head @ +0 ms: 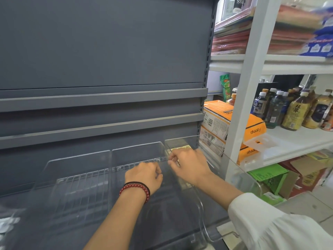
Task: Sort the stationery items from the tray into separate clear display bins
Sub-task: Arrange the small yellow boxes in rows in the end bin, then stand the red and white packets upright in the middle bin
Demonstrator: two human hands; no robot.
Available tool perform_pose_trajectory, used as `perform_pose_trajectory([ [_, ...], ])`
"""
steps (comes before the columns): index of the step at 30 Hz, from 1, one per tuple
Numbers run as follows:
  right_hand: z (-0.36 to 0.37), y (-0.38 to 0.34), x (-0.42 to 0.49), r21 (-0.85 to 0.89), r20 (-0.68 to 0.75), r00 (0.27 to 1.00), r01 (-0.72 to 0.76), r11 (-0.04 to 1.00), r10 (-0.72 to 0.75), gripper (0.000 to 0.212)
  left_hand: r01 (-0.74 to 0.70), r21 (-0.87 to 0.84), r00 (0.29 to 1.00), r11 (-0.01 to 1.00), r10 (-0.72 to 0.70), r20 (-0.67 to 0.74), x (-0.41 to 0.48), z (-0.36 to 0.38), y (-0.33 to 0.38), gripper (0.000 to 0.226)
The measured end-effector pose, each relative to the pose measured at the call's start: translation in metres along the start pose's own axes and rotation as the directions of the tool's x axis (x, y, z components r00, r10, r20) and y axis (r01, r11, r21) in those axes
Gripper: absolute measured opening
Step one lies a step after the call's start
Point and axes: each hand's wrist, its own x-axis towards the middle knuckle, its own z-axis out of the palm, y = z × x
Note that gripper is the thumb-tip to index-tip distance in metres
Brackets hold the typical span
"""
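Three clear display bins stand side by side on a grey shelf: a left bin point(77, 177), a middle bin point(138, 150) and a right bin point(182, 140). A yellowish flat item point(180, 147) lies in the right bin, mostly hidden behind my right hand. My left hand point(144, 175), with a red bead bracelet on the wrist, is inside the middle bin with its fingers curled; what they hold is hidden. My right hand point(191, 166) pinches the clear wall between the middle and right bins with thumb and fingertips. No tray is in view.
Grey back panel and rails point(100, 100) rise behind the bins. To the right stands a white rack point(243, 98) with orange boxes point(227, 116), drink bottles point(295, 112) and stacked packets above. Green and brown cartons point(270, 175) sit on the floor.
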Motion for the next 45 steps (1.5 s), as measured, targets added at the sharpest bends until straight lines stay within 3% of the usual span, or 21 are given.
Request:
perform_pose_trajectory([
  [5, 0.001, -0.038, 0.004, 0.057, -0.018, 0.999, 0.032, 0.998, -0.031, 0.023, 0.082, -0.100, 0.996, 0.992, -0.083, -0.010, -0.022, -0.017, -0.029, 0.018],
  [9, 0.014, -0.082, 0.008, 0.087, 0.056, 0.987, 0.148, 0.985, -0.154, 0.024, 0.168, -0.142, 0.986, 0.976, -0.167, 0.017, -0.043, -0.028, -0.067, 0.014],
  [14, 0.029, -0.130, 0.012, 0.147, 0.128, 0.953, 0.256, 0.955, -0.275, 0.024, 0.262, -0.192, 0.935, 0.946, -0.298, -0.191, -0.078, -0.048, -0.117, 0.015],
  [18, 0.032, -0.166, 0.021, 0.220, 0.116, 0.927, 0.326, 0.919, -0.357, 0.024, 0.428, -0.217, 0.810, 0.877, -0.479, -0.338, -0.100, -0.057, -0.165, 0.031],
  [22, 0.034, -0.207, 0.028, 0.248, 0.080, 0.885, 0.429, 0.869, -0.459, 0.025, 0.633, -0.284, 0.631, 0.721, -0.692, -0.351, -0.115, -0.061, -0.215, 0.044],
  [27, 0.044, -0.240, 0.036, 0.212, 0.094, 0.820, 0.537, 0.816, -0.565, 0.026, 0.726, -0.421, 0.417, 0.544, -0.835, -0.360, -0.134, -0.075, -0.262, 0.048],
  [32, 0.054, -0.268, 0.049, 0.239, 0.126, 0.785, 0.570, 0.786, -0.607, 0.029, 0.781, -0.472, 0.301, 0.409, -0.909, -0.289, -0.150, -0.066, -0.305, 0.055],
  [38, 0.068, -0.301, 0.052, 0.314, 0.088, 0.736, 0.619, 0.720, -0.672, 0.029, 0.869, -0.408, 0.176, 0.279, -0.946, -0.272, -0.156, -0.067, -0.316, 0.055],
  [45, 0.081, -0.302, 0.059, 0.331, 0.065, 0.742, 0.615, 0.716, -0.667, 0.028, 0.851, -0.521, -0.021, 0.069, -0.986, -0.164, -0.153, -0.070, -0.334, 0.083],
])
